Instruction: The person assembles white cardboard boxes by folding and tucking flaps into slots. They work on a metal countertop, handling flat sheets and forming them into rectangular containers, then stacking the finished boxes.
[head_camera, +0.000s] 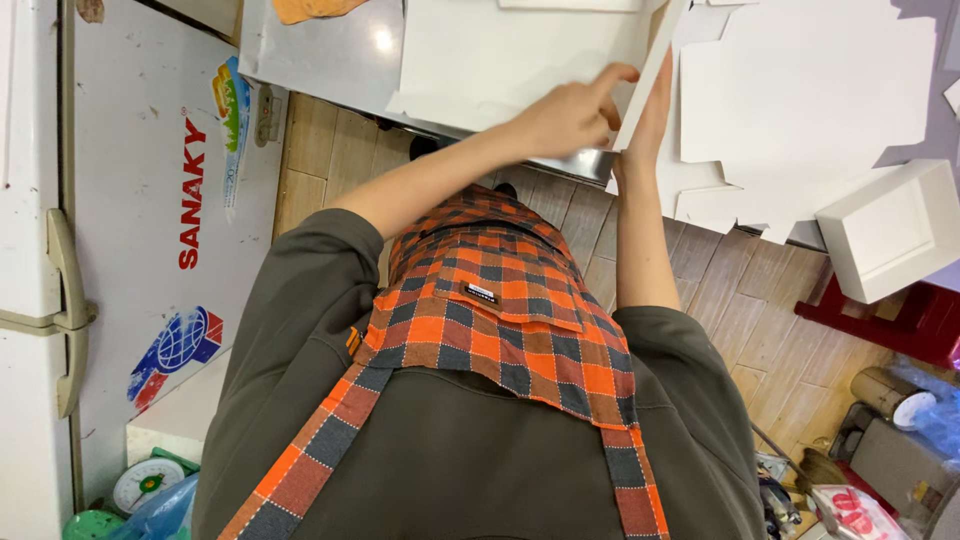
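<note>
Pinching a white cardboard flap (648, 75) between my left hand (570, 115) and right hand (650, 120), fingers pressed together on it, above the steel counter (330, 55).

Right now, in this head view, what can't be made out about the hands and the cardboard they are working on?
- Left hand: fingertips curl over the white cardboard panel, so the contact is hidden.
- Right hand: seen edge-on behind that panel; its fingers are hidden.
- White cardboard sheet: cut off by the top edge; its full shape is unknown.
- Folded white box: its inside faces away.
- Metal table: mostly covered by cardboard.
</note>
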